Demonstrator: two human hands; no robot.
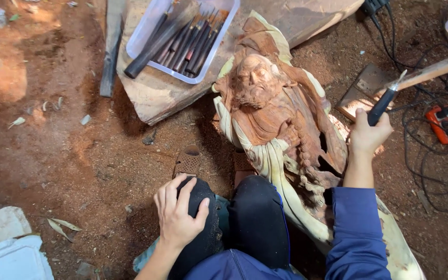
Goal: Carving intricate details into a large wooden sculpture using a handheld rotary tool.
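Nearby: chisel tray (146,31), cables (431,155); carving (281,114) beside right hand (366,137).

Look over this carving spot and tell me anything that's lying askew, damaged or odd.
Black cables sprawl in a loose tangle over the dirt at the right, around an orange device. The clear tray of chisels sits tilted on an uneven wood slab. The wooden figure carving shows dark hollows, but whether that is damage cannot be told.
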